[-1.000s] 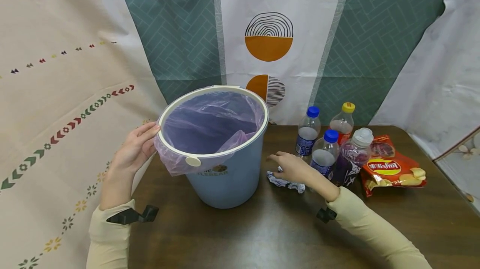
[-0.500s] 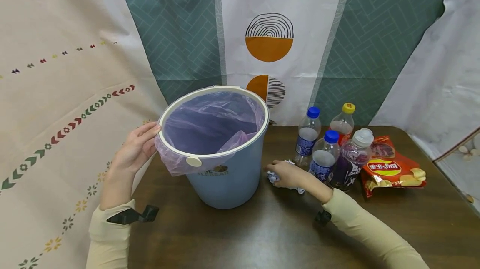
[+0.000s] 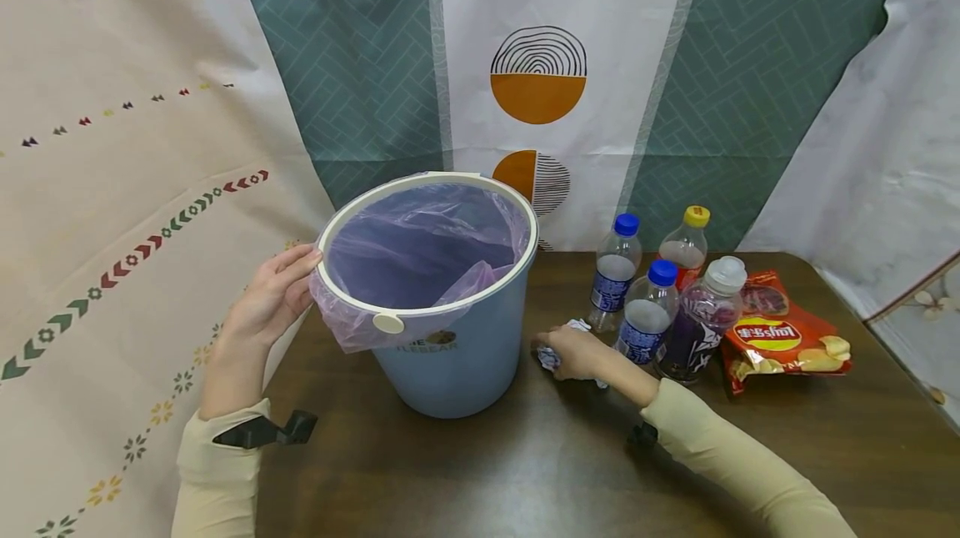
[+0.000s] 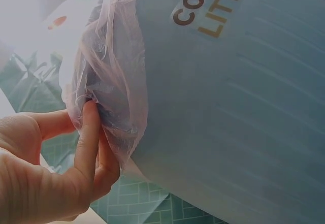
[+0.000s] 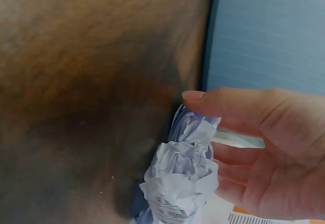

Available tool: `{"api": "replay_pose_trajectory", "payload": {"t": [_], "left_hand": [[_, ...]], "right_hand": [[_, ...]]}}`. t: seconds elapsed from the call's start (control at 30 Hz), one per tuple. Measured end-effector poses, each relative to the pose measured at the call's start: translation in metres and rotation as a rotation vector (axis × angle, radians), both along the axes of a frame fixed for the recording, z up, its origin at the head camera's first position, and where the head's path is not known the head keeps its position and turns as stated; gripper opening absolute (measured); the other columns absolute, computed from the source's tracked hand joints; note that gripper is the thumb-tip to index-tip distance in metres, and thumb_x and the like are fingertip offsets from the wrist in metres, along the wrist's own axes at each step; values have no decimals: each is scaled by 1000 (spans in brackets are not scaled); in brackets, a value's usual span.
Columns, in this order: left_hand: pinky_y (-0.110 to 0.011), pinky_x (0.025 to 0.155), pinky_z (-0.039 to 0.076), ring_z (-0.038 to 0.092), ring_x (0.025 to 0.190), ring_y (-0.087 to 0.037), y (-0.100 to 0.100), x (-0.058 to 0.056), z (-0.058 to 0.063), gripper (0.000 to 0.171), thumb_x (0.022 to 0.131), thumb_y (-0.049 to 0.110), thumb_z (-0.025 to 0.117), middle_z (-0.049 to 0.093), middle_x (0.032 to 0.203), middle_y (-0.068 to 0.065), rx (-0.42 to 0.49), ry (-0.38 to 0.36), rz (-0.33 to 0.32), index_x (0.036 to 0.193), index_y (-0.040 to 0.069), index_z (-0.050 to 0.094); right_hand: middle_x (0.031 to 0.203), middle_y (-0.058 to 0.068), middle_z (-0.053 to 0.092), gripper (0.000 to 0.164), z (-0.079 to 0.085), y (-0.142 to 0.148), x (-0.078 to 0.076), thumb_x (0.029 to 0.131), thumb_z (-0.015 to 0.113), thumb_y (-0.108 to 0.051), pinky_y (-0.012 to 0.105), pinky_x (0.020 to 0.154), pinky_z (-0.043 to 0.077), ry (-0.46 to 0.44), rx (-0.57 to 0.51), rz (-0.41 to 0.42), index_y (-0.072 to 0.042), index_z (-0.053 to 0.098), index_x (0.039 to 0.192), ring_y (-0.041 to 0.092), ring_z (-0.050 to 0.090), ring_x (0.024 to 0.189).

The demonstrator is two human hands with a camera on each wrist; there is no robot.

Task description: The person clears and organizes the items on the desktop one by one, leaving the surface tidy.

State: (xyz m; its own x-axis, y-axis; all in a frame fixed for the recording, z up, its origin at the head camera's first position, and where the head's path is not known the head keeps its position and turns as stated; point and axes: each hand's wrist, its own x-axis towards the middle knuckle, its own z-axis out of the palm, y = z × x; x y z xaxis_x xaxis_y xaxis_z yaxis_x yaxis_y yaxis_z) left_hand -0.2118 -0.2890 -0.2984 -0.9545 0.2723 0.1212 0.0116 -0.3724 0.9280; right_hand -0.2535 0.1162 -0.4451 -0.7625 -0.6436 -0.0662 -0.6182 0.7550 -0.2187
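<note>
A blue bin (image 3: 457, 375) with a cream rim stands on the table, lined with a thin pink plastic bag (image 3: 347, 325) folded over its edge. At the left side my left hand (image 3: 266, 300) pinches the rim through the bag; the left wrist view shows its fingers (image 4: 90, 132) against the liner. Right of the bin, my right hand (image 3: 581, 354) grips crumpled printed paper (image 5: 183, 168) low at the tabletop. Thumb and fingers lie on either side of the paper in the right wrist view. In the head view the hand covers most of it.
Beyond the right hand stand two blue-capped bottles (image 3: 613, 279) (image 3: 647, 325), a yellow-capped bottle (image 3: 684, 253) and a purple drink bottle (image 3: 701, 321). A red chip bag (image 3: 783, 338) lies to their right on the dark wooden table (image 3: 480, 480). Patterned cloth (image 3: 375, 62) hangs behind.
My right hand has come down onto the crumpled paper, and its fingers have closed around it. The left hand and the bin stay where they were.
</note>
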Motion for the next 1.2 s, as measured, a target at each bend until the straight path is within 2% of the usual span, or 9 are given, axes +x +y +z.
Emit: {"api": "replay_pose_trajectory", "payload": {"t": [0.13,0.37,0.5,0.6,0.9,1.2], "left_hand": [[-17,63,54,65,74,-8,0,0,1,19,96,3,41,65,87,-1,2,-1,-1,102,7,58],[-17,64,55,65,75,-8,1,1,0,17,95,4,42,65,88,-1,1,-3,2,103,7,58],[-17,64,55,65,76,-8,1,1,0,17,95,4,43,65,89,-1,-6,-6,8,103,7,57],[-17,65,55,66,76,-8,1,1,0,17,95,4,43,65,89,-1,-4,-5,9,103,7,58],[-17,64,55,65,76,-8,1,1,0,17,95,4,43,64,89,0,-13,-3,12,104,7,57],[-17,64,55,65,76,-8,1,2,1,18,95,4,42,64,90,-1,-16,7,9,106,7,57]], "right_hand": [[100,10,64,52,0,0,0,63,77,-5,38,74,53,20,-2,25,-10,60,111,25,61,91],[106,9,64,55,6,1,0,65,76,-7,39,78,53,28,-73,48,-8,58,117,26,61,96],[103,9,63,55,11,2,-1,65,77,-8,37,73,53,30,-109,49,-8,58,116,25,60,91],[104,10,62,55,12,2,-2,65,76,-9,36,70,52,27,-130,33,-9,58,117,23,60,89],[108,9,58,54,21,3,1,70,72,-14,34,72,50,18,-160,-39,-14,56,122,19,56,90],[106,9,57,53,30,6,2,75,67,-14,30,69,46,52,-269,-66,-14,52,126,17,53,87]]}}
